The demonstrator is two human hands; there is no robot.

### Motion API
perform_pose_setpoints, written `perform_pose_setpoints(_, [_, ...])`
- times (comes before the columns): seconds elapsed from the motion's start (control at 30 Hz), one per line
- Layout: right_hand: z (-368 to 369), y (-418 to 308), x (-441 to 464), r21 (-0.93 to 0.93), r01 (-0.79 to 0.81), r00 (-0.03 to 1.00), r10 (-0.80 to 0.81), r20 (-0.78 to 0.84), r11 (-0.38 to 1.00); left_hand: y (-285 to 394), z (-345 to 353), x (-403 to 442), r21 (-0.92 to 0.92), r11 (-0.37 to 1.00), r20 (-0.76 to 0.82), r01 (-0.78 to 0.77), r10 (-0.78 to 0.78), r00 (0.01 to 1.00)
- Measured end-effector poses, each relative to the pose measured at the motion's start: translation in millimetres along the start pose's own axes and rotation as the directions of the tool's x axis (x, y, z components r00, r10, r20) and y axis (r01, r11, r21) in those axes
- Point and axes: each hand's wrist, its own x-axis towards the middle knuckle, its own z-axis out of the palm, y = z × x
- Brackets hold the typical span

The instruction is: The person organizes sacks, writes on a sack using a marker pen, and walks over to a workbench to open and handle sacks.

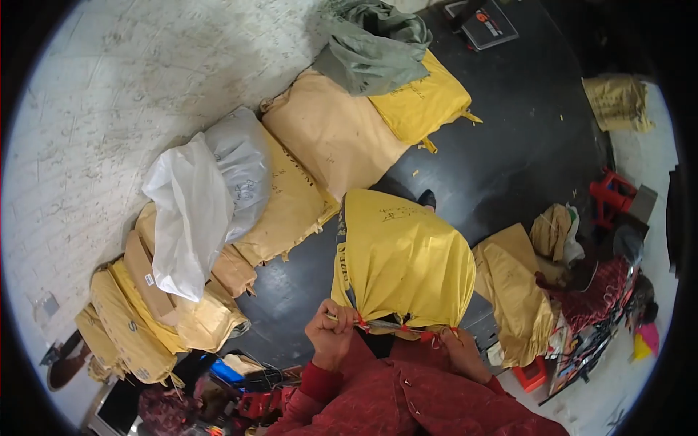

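A large, full yellow sack (pixel 407 254) with dark handwriting and a printed side stands right in front of my body. Its gathered mouth edge, with bits of red tie (pixel 360 317) along it, faces me. My left hand (pixel 331 334) is closed in a fist at the left end of that edge. At the right end, my right hand (pixel 464 354) grips the edge, its fingers partly hidden by the sack's fabric. A narrow dark gap shows along the edge between my hands. The sack's contents are hidden.
Several stuffed sacks (pixel 331 134) line the white wall on the left, with a white plastic bag (pixel 190 218) and a green bag (pixel 374 51) on top. On the right lie tan sacks (pixel 518 291) and a red stool (pixel 609 196). A floor scale (pixel 487 23) is at the top.
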Motion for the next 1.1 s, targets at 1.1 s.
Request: perform_pose_setpoints(1.1, [-64, -171, 237, -0.584, 0.253, 0.967, -0.189, 0.169, 0.772, -91, 42, 104, 0.488, 0.55, 0.078, -0.677, 0.745, 0.662])
